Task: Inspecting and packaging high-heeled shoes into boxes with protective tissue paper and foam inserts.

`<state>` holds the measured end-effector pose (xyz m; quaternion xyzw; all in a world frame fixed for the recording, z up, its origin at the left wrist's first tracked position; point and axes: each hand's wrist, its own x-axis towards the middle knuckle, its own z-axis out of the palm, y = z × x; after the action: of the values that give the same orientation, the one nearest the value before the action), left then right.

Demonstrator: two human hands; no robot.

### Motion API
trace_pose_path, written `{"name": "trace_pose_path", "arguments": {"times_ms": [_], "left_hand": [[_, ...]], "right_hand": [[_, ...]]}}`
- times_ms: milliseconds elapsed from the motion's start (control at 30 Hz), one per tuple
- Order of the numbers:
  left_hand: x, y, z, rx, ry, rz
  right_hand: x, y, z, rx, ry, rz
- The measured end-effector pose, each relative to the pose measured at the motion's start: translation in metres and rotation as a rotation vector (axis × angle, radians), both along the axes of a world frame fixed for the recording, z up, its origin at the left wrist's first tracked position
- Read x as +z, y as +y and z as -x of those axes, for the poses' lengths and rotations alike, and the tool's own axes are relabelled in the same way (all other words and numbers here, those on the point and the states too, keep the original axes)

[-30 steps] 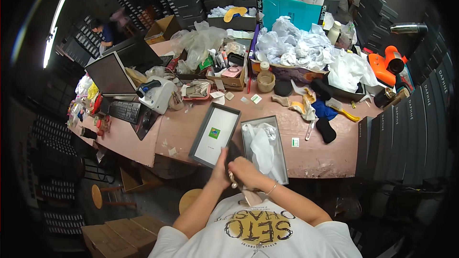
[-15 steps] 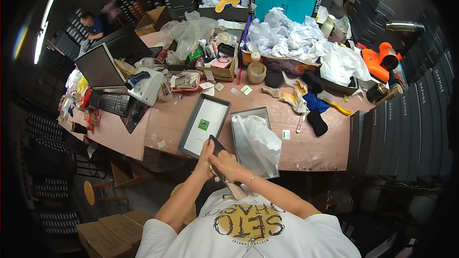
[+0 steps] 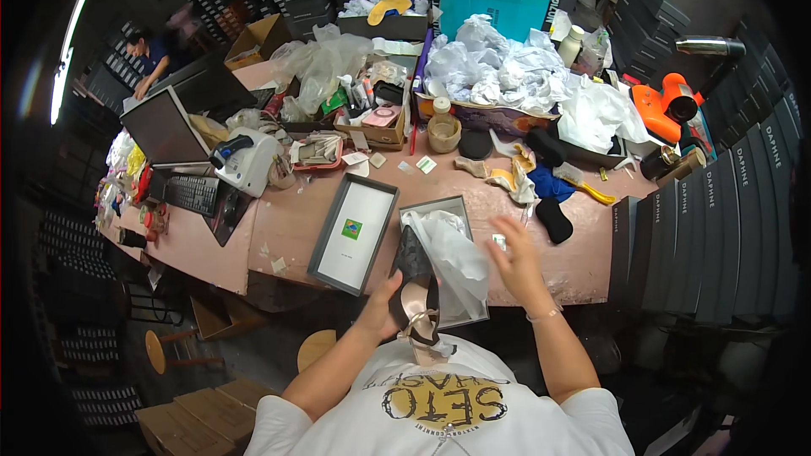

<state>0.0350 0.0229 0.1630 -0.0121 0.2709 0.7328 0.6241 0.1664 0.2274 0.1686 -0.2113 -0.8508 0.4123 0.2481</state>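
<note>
A black pointed shoe point(image 3: 413, 260) with a beige insole and an ankle strap is gripped at its side by my left hand point(image 3: 380, 308). Its toe points away from me, over the left edge of an open grey shoe box point(image 3: 467, 318). Crumpled white tissue paper point(image 3: 456, 255) fills that box. Fingers spread, my right hand point(image 3: 522, 268) hovers beside the box's right side with nothing in it. Next to its fingertips lies a small white-and-green packet point(image 3: 498, 241). The grey box lid point(image 3: 335, 245), white inside with a green sticker, rests left of the box.
Behind are brushes, including a yellow-handled one point(image 3: 591, 190), black pads point(image 3: 554, 219), a glue jar point(image 3: 443, 127) and a bin of crumpled paper point(image 3: 498, 63). Stacked shoe boxes point(image 3: 701, 241) wall the right side. A monitor point(image 3: 165, 128) and keyboard point(image 3: 192, 193) stand left. A person point(image 3: 150, 59) sits far left.
My right hand has let go of the shoe, moved right and opened. The shoe has turned so that its insole shows, still in my left hand.
</note>
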Motion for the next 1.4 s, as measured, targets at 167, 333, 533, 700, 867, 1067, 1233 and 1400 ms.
{"name": "trace_pose_path", "arguments": {"times_ms": [167, 333, 533, 700, 867, 1067, 1233, 1400], "left_hand": [[-0.018, -0.019, -0.05, 0.041, 0.048, 0.276], [-0.023, -0.011, -0.019, 0.163, 0.043, 0.264], [-0.05, -0.007, -0.03, 0.198, 0.2, 0.257], [-0.048, -0.005, -0.054, 0.141, 0.349, 0.183], [-0.028, -0.008, -0.055, 0.129, 0.438, 0.326], [-0.033, -0.014, -0.054, 0.107, 0.576, 0.446], [-0.035, -0.016, -0.062, 0.226, 0.557, 0.334], [-0.03, -0.027, -0.03, 0.302, 0.219, 0.277]], "right_hand": [[-0.148, -0.045, 0.024, 0.341, -0.534, -0.439], [-0.132, -0.016, 0.038, 0.474, -0.828, -0.297], [-0.021, -0.025, 0.028, 0.47, -0.084, 0.162], [-0.078, -0.054, 0.051, 0.326, -0.266, 0.137], [-0.093, -0.084, 0.084, 0.125, -0.261, 0.505], [-0.099, -0.089, 0.086, 0.165, -0.365, 0.371], [-0.091, -0.079, 0.035, 0.377, -0.006, 0.355], [-0.097, -0.032, 0.014, 0.017, 0.256, 1.136]]}}
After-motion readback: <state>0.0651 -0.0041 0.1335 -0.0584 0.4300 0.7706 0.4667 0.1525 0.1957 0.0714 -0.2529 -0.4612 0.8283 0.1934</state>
